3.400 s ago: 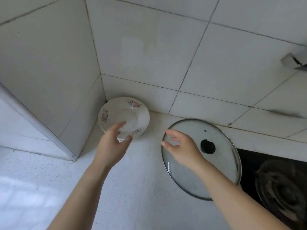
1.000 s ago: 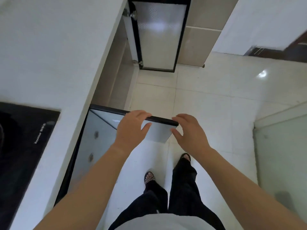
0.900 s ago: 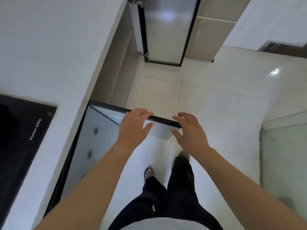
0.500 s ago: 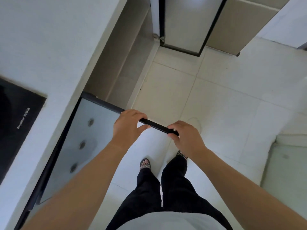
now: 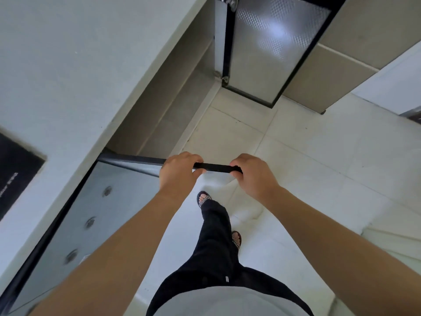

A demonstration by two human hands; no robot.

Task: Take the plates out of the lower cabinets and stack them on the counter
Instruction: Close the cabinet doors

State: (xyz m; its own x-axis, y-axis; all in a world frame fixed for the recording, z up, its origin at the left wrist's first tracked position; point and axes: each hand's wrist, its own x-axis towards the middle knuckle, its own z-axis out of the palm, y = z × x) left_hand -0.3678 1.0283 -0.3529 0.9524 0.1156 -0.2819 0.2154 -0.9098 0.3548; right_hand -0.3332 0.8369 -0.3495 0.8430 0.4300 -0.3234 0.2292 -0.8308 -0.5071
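The white counter (image 5: 91, 65) fills the upper left of the frame and the tiled floor (image 5: 319, 167) the right. Below the counter's edge the open cabinet (image 5: 173, 99) shows bare grey shelving; what lies deeper is hidden. Two doors stand open. The far door (image 5: 273, 46), frosted and black-framed, is at top centre. The near door (image 5: 114, 201) is at lower left, its inner face toward the camera. Its black top rail (image 5: 214, 166) runs almost level across mid-frame, from the counter's edge out to a free corner on the right. A black cooktop (image 5: 16, 169) sits at the left edge.

Both hands hold that rail side by side. The left hand (image 5: 177, 174) has fingers over it and thumb under. The right hand (image 5: 252, 176) is curled round the free corner. A second ago the fingers lay loose at the rail.

Three round fittings (image 5: 90, 222) line the near door's face. Two sandals (image 5: 204, 198) are on the floor.
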